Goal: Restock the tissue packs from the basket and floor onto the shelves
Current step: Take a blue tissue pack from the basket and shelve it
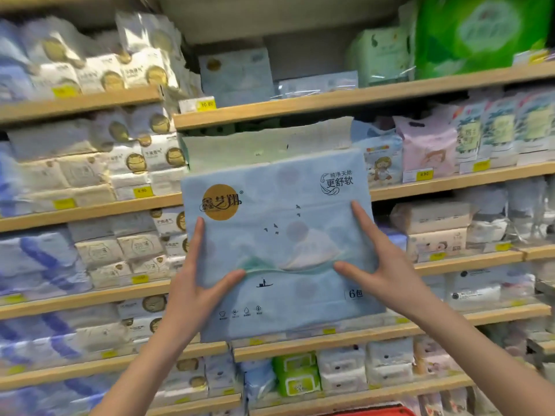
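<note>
— Both hands on it?
— Yes. The left hand and right hand grip the blue tissue pack by its lower side edges. Thumbs and forefingers are spread on its front, the other fingers hidden behind.
— Where is it?
— Raised between them, face out, before the shelves. Above their fingertips a pale pack peeks over its top edge. A red basket rim shows below the right forearm.

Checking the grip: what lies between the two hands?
Head view: only the printed front of the blue tissue pack, which the left hand and right hand hold by its sides.
</note>
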